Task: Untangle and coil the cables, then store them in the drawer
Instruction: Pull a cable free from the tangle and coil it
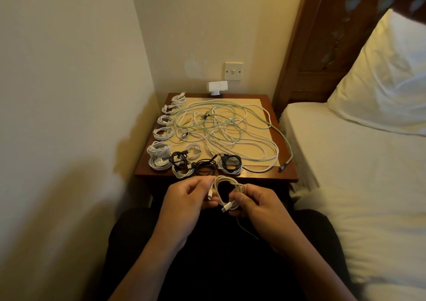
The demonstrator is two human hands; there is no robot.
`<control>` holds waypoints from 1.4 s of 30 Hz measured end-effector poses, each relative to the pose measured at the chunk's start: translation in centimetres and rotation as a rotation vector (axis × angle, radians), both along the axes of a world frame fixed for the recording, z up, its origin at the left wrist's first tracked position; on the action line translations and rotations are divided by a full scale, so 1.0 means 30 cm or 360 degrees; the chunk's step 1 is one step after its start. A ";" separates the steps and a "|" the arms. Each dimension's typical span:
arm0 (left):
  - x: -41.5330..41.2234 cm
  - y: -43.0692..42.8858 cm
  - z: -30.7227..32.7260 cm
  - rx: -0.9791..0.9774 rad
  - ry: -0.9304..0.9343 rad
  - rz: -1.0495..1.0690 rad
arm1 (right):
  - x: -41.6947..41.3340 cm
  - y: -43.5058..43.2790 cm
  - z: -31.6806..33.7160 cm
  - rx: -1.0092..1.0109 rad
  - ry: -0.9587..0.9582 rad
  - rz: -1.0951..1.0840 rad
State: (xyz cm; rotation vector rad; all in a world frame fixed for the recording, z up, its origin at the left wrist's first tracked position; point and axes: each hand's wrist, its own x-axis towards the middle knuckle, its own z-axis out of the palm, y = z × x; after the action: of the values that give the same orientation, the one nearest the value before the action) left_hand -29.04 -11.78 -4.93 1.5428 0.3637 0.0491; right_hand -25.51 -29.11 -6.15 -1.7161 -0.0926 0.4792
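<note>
A small coil of white cable [227, 184] hangs between both hands just in front of the bedside table [285, 176]. My left hand [186, 200] pinches one end with its plug. My right hand [255, 202] grips the coil's right side, another white plug sticking out below the thumb. A big tangle of white and pale green cables [227, 127] covers the middle of the table. Several coiled white cables [161, 133] line the table's left edge, and coiled black and white cables [205, 164] lie along its front edge. No drawer shows.
A bed with white sheet [357, 174] and pillow [387, 86] stands close on the right. Walls close in the left and back. A wall switch [233, 71] and a small white device [217, 86] sit behind the table. One green cable end [284, 163] hangs over the right front corner.
</note>
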 end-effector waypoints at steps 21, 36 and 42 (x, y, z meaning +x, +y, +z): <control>-0.001 -0.017 -0.019 -0.0148 0.0041 -0.0056 | -0.023 0.009 0.040 0.0393 0.0055 -0.0087; 0.014 0.013 -0.026 -0.0590 -0.0089 -0.0408 | 0.026 -0.001 0.052 0.0398 0.0071 -0.0058; 0.014 0.032 -0.018 -0.0140 -0.0116 -0.0327 | 0.018 -0.015 0.053 -0.0330 -0.0321 0.0190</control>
State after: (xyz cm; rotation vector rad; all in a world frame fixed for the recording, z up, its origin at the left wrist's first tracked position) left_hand -28.60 -10.80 -5.46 1.4795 0.1465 -0.0699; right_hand -24.96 -29.55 -4.56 -1.9677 -0.3007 0.4129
